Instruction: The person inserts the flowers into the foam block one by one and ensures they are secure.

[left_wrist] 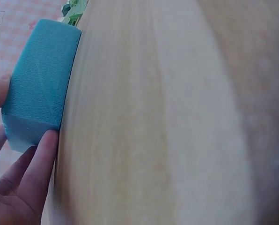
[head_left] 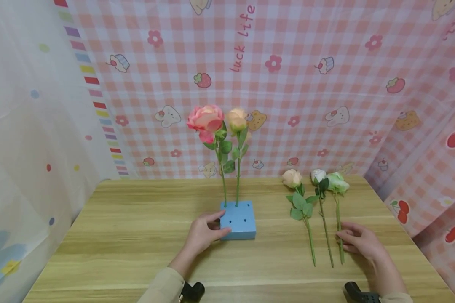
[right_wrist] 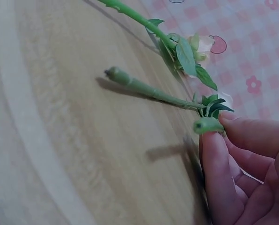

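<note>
My left hand (head_left: 202, 232) holds the left side of a light-blue foam block (head_left: 243, 229), thumb toward its front corner; in the left wrist view, fingertips touch the block (left_wrist: 43, 70). Two flowers stand upright in the block's back holes: a large pink rose (head_left: 206, 120) and a peach rose (head_left: 237, 119). More holes show in its top. On the right, my right hand (head_left: 360, 242) pinches the stem of a pale green rose (head_left: 337, 183) between thumb and fingers. Up close, the green stem's cut end (right_wrist: 206, 125) faces the camera, above a shadow on the table.
Left of the green rose lie a white rose (head_left: 318, 176) and another peach rose (head_left: 292, 178), stems toward the front of the wooden table (head_left: 136, 235). A pink checked cloth (head_left: 220, 54) hangs behind the table. White dotted cloth (head_left: 41, 126) hangs at left.
</note>
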